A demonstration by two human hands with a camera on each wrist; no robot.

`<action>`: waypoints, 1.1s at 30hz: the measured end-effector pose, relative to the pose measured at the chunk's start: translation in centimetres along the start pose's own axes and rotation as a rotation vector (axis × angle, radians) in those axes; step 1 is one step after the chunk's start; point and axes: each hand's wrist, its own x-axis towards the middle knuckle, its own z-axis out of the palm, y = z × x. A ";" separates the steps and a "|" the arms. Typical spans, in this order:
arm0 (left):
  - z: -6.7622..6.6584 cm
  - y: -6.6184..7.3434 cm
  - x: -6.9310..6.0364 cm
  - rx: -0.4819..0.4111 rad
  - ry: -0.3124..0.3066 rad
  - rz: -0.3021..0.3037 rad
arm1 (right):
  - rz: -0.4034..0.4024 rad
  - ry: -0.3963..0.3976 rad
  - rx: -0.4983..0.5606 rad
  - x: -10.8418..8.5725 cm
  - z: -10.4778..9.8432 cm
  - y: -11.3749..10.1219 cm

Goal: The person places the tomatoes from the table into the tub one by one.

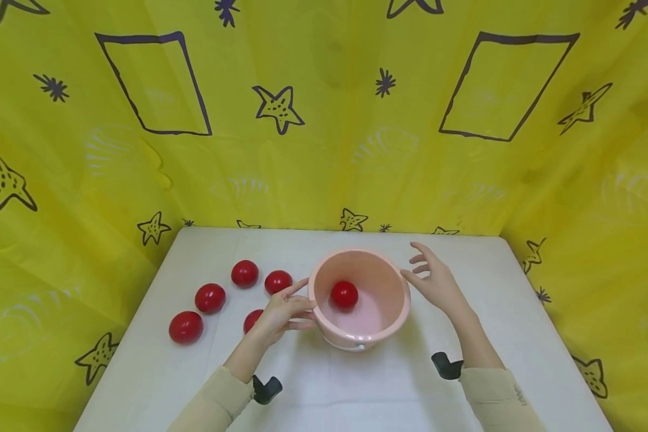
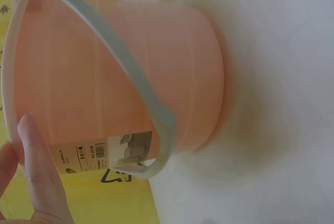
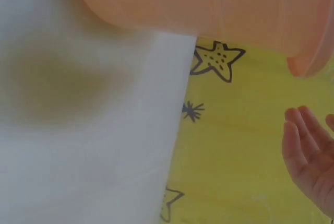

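A pink bucket (image 1: 405,300) stands upright on the white table, its mouth facing up and a red ball (image 1: 344,296) inside near its left wall. My left hand (image 1: 281,312) touches the bucket's left rim with spread, fairly straight fingers. In the left wrist view, a finger (image 2: 36,166) lies against the outer wall just below the rim, beside the label (image 2: 102,153). The pale handle (image 2: 125,59) hangs down that side. My right hand (image 1: 434,282) is at the right rim, fingers loosely extended, thumb close to the edge; in the right wrist view its fingers (image 3: 294,148) hold nothing.
Several red balls lie left of the bucket, among them one ball (image 1: 186,327) near the table's left side and another (image 1: 252,320) partly behind my left hand. The white table (image 1: 378,396) meets a yellow patterned curtain (image 1: 324,174) at the back and sides.
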 end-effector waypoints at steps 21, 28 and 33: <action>0.0 -0.1 0.0 0.009 0.014 -0.004 | 0.326 -0.419 0.690 -3.0 0.0 2.2; 0.0 -0.1 -0.1 0.029 0.010 0.027 | 0.325 -0.432 0.691 -3.1 -0.2 1.9; 0.0 -0.2 -0.4 0.179 0.051 0.144 | 0.320 -0.439 0.680 -3.1 -0.2 2.0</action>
